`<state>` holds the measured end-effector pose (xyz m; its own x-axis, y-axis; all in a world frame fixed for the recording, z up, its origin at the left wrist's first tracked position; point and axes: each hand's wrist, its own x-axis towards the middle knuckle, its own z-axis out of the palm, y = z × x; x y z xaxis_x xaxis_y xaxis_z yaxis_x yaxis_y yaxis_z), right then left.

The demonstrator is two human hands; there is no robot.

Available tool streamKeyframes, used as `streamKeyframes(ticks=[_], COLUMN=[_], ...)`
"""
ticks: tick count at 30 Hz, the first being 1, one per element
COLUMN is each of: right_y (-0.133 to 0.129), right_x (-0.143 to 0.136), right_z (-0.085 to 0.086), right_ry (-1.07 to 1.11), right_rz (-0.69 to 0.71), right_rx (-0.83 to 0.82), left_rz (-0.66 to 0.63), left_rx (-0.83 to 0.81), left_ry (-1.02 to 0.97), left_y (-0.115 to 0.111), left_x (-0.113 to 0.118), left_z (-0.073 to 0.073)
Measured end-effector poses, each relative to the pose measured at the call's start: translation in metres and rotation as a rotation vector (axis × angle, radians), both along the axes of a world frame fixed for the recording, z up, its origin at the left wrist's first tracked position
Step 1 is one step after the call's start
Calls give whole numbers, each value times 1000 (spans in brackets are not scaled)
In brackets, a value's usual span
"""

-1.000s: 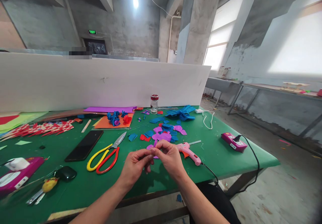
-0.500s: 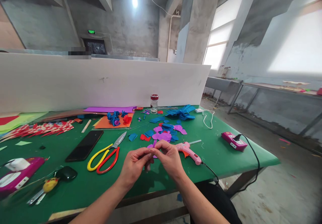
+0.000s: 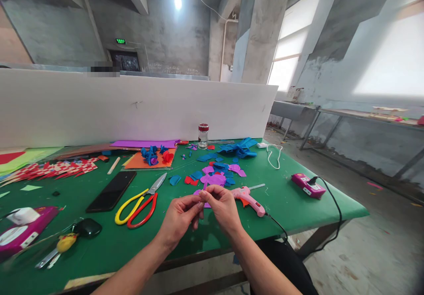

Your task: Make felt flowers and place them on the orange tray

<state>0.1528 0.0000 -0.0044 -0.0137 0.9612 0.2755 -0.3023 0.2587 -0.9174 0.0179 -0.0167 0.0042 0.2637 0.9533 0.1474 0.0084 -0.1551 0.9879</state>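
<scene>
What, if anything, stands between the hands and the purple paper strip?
Nothing visible does: the purple paper strip sticks up right at the fingertips of the right hand and the left hand. The glue gun lies off to the right. Fingers hide the strip's lower end.

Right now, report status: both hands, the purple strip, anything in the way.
Left hand and right hand close together. Purple paper strip pinched in right hand, pointing up. Pink glue gun close beside right hand.
</scene>
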Motion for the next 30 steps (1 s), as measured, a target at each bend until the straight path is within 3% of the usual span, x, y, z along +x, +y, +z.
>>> streamKeyframes(ticks=[16,21,30], right_y=[1,6,-2], right_x=[11,13,7], right_z=[9,3,6], right_ry=[-55,-69,-299], right_rz=[87,105,-167], right_rx=[-41,-12,143], left_rz=[-4,-13,-19], left_rx=[-79,-108,-48], left_ry=[-61,-107,-33], left_y=[1,5,3], left_x=[1,0,3], left_z=[2,-2,-7])
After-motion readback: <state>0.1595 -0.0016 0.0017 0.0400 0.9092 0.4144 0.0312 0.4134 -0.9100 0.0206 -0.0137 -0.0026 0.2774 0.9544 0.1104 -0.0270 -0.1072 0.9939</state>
